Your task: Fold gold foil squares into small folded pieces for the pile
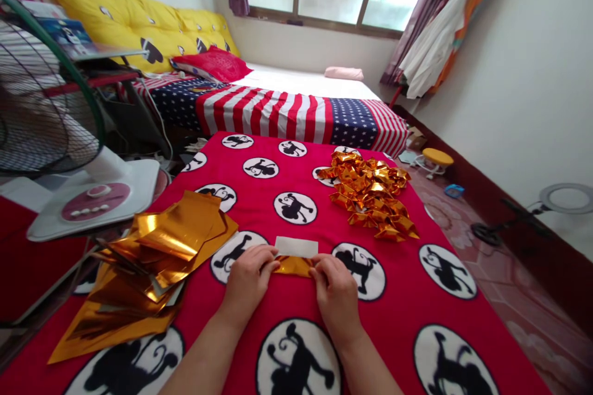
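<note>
A sheet of gold foil paper [293, 266] lies partly folded on the red cloth. Its near part shows shiny gold, and its far part shows the pale back. My left hand [251, 276] pinches the sheet's left end between thumb and fingers. At the right end, my right hand [334, 284] pinches it the same way. A loose stack of flat gold foil sheets [180, 234] lies to the left of my left hand. Beyond my right hand sits a heap of folded gold foil pieces [370, 191].
The red cloth with monkey prints [398, 315] covers the table. A fan [97, 191] stands at the left edge. Behind the table is a bed with a striped, starred cover [264, 112]. On the floor at right are a yellow stool [437, 157] and a ring light [567, 197].
</note>
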`<state>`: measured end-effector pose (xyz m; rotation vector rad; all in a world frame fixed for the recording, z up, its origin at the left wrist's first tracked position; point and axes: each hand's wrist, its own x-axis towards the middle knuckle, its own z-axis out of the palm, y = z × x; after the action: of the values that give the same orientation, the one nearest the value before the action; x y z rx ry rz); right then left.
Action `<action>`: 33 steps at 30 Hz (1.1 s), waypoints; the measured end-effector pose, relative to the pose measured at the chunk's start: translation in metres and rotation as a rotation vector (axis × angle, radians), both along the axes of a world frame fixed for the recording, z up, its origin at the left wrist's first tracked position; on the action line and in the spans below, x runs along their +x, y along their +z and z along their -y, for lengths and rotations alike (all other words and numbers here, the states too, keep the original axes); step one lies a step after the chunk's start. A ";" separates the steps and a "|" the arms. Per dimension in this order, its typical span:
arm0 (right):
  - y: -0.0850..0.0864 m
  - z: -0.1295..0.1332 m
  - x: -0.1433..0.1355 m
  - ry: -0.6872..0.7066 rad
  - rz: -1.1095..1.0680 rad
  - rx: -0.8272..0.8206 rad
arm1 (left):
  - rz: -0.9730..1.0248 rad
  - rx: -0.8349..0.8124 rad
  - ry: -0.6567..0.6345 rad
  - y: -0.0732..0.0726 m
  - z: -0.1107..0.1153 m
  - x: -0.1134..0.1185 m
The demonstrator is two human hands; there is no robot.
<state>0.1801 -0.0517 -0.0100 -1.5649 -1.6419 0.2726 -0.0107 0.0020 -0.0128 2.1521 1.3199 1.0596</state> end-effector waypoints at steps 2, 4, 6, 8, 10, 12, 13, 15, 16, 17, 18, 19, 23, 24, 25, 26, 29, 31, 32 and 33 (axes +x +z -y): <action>0.000 0.001 0.003 0.013 -0.074 -0.019 | 0.013 -0.018 0.013 -0.001 0.000 -0.002; 0.000 0.002 0.005 0.031 -0.112 -0.030 | 0.021 -0.031 0.019 -0.001 -0.001 -0.003; -0.001 0.004 0.006 0.045 -0.123 -0.029 | 0.028 -0.044 0.025 -0.003 -0.001 -0.005; -0.001 0.004 0.006 0.054 -0.121 -0.025 | 0.030 -0.054 0.024 -0.004 -0.001 -0.006; -0.003 0.005 0.006 0.064 -0.106 -0.018 | 0.031 -0.056 0.022 -0.006 -0.001 -0.006; -0.005 0.005 0.006 0.066 -0.095 -0.014 | 0.029 -0.051 0.022 -0.008 -0.001 -0.007; -0.006 0.004 0.006 0.063 -0.094 -0.012 | 0.026 -0.048 0.021 -0.008 -0.001 -0.007; -0.007 0.004 0.006 0.056 -0.107 -0.016 | 0.022 -0.048 0.027 -0.008 -0.001 -0.007; -0.007 0.004 0.007 0.050 -0.120 -0.023 | 0.021 -0.049 0.033 -0.008 -0.001 -0.007; -0.006 0.003 0.006 0.039 -0.137 -0.033 | 0.022 -0.049 0.039 -0.007 -0.001 -0.006; -0.005 0.003 0.006 0.026 -0.154 -0.046 | 0.023 -0.049 0.048 -0.005 -0.001 -0.006; -0.004 0.002 0.006 0.013 -0.170 -0.061 | 0.022 -0.048 0.057 -0.004 -0.001 -0.005; 0.003 0.000 0.003 -0.036 -0.192 -0.087 | -0.004 -0.042 0.073 0.002 -0.003 -0.002; 0.004 -0.001 0.002 -0.046 -0.185 -0.086 | -0.011 -0.040 0.076 0.003 -0.003 -0.002; 0.006 -0.001 0.001 -0.058 -0.173 -0.085 | -0.017 -0.039 0.079 0.003 -0.004 -0.001; 0.007 -0.002 0.001 -0.073 -0.157 -0.085 | -0.022 -0.039 0.084 0.004 -0.004 0.000; 0.007 -0.004 -0.001 -0.131 -0.094 -0.096 | -0.038 -0.036 0.100 0.003 -0.006 0.001; 0.006 -0.005 -0.003 -0.170 -0.056 -0.110 | -0.043 -0.025 0.106 0.001 -0.006 0.001; 0.005 -0.006 -0.004 -0.190 -0.042 -0.116 | -0.044 -0.018 0.107 0.001 -0.006 0.001; 0.005 -0.007 -0.004 -0.209 -0.029 -0.122 | -0.045 -0.012 0.108 0.001 -0.006 0.001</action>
<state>0.1757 -0.0452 -0.0051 -1.8011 -1.4485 0.2872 -0.0094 0.0076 -0.0119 2.1280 1.4745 1.0467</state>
